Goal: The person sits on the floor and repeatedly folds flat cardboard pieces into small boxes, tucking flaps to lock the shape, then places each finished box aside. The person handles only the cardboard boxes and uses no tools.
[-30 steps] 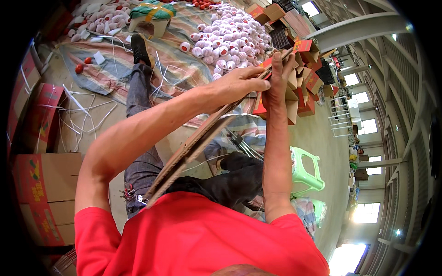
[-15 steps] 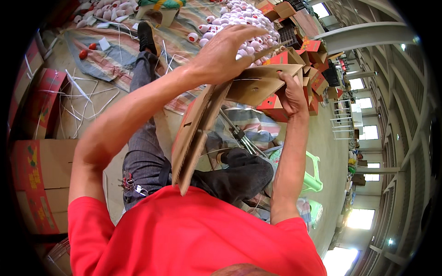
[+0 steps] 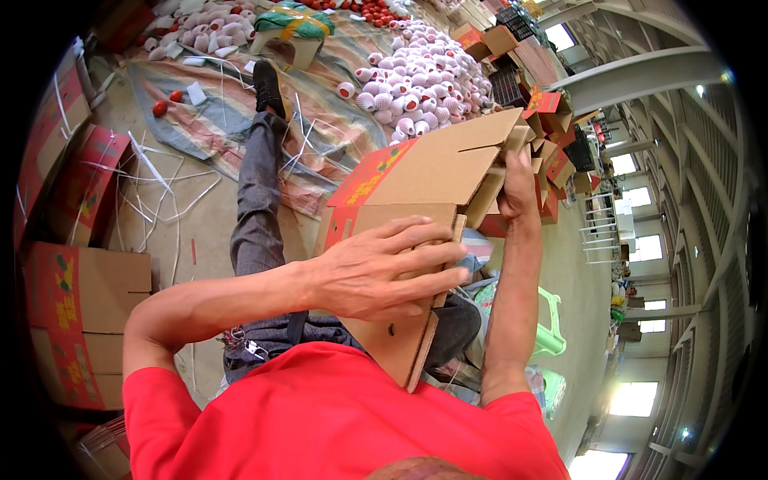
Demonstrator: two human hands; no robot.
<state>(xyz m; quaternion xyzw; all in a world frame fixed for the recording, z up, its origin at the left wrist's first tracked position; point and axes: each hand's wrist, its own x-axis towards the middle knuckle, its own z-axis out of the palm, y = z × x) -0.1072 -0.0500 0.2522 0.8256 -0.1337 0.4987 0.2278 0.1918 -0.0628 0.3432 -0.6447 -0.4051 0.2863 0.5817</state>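
I hold a cardboard box (image 3: 432, 172) over my lap, brown on its plain faces and red with printing on the outside. It is partly opened into shape, with flaps loose at the far end. My left hand (image 3: 384, 276) lies across the near panel, fingers curled over its edge. My right hand (image 3: 518, 186) grips the far end by the flaps. My outstretched leg in grey trousers ends in a black shoe (image 3: 268, 84).
Flat red-printed cartons (image 3: 80, 304) are stacked on the left. A heap of foam-netted fruit (image 3: 424, 76) lies on a tarp ahead, with loose red fruit (image 3: 160, 106) and white straps (image 3: 160, 192) on the floor. A green plastic stool (image 3: 552, 320) stands on the right. More boxes (image 3: 552, 112) are piled beyond.
The flattened carton has been spread open into a box shape. My left hand slid down from the far end to the near panel; my right hand kept hold of the far end.
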